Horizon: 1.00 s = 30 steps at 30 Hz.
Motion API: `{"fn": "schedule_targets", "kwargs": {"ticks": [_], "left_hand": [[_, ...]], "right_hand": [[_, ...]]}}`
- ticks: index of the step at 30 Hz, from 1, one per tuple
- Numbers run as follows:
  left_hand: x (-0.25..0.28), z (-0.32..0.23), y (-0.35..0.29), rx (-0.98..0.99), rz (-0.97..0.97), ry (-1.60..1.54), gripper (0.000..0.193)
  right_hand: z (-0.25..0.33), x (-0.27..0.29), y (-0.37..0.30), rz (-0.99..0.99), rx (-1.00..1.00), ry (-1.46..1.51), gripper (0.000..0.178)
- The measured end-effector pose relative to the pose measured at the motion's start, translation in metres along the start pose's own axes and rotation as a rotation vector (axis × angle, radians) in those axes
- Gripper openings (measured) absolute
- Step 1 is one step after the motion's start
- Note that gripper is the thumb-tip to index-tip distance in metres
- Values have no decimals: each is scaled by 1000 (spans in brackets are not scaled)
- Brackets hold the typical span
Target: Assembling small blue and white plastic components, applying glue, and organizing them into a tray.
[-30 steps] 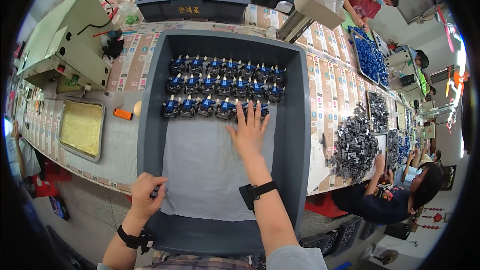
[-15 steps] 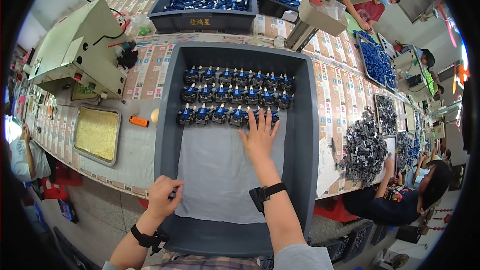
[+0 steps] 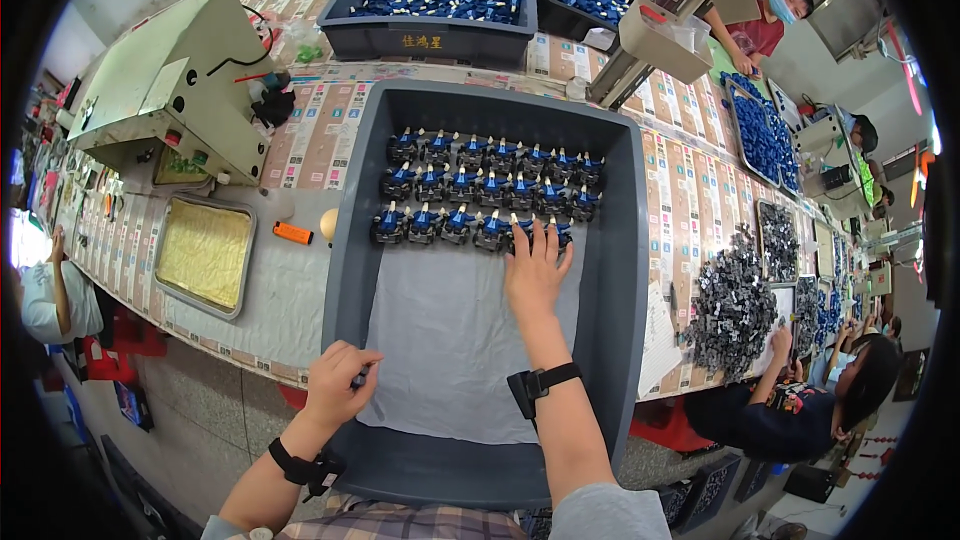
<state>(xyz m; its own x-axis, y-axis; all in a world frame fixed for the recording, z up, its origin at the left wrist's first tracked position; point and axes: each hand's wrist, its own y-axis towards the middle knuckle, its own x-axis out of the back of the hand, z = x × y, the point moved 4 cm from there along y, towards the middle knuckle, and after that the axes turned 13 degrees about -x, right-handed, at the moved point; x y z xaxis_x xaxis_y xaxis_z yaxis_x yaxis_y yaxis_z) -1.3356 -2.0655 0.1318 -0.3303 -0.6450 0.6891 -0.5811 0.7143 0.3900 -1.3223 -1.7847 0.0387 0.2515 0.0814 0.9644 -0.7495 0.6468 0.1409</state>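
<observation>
Three rows of small toy figures on black-wheeled vehicles (image 3: 458, 224), blue with pale tops, stand across the far half of a deep grey bin (image 3: 345, 240). A pale sheet (image 3: 450, 340) lines the bin's bottom. My right hand (image 3: 537, 280) is over the right end of the nearest row; its outstretched, slightly bent fingers touch the last toys and partly cover them. Over the bin's near left wall is my left hand (image 3: 340, 385), with its fingers curled round a small dark thing (image 3: 360, 377), mostly hidden.
Left on the table are a machine (image 3: 180, 90), a yellow-lined metal tray (image 3: 205, 255) and an orange lighter (image 3: 293, 233). Behind stands a bin of blue parts (image 3: 430, 45). A pile of dark grey parts (image 3: 735, 305) lies right, beside a seated co-worker (image 3: 840, 390).
My right hand's fingers have drawn closer together and bent over the toys at the row's end. The whole view has shifted slightly; my left hand stays by the bin's near left wall.
</observation>
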Motion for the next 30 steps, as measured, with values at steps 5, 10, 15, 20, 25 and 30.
{"fn": "schedule_targets", "kwargs": {"ticks": [5,10,15,20,25,30], "left_hand": [[-1,-1,1,-1,2,6,15],[-2,-1,-1,12,34,-8,15],[-2,-2,0,-18,3,5,15],[-2,-1,1,-12,9,12,15],[0,-1,1,-7,-2,6,15],[-2,-3,2,-5,-1,0,16]], "right_hand": [[-2,-4,-1,-58,-10,-14,44],[-2,-3,0,-66,-31,-2,40],[0,-5,-1,-90,-22,36,39],[0,-4,0,-90,-47,36,39],[1,-5,-1,-49,-58,58,43],[-3,-7,-1,-60,-58,44,44]]}}
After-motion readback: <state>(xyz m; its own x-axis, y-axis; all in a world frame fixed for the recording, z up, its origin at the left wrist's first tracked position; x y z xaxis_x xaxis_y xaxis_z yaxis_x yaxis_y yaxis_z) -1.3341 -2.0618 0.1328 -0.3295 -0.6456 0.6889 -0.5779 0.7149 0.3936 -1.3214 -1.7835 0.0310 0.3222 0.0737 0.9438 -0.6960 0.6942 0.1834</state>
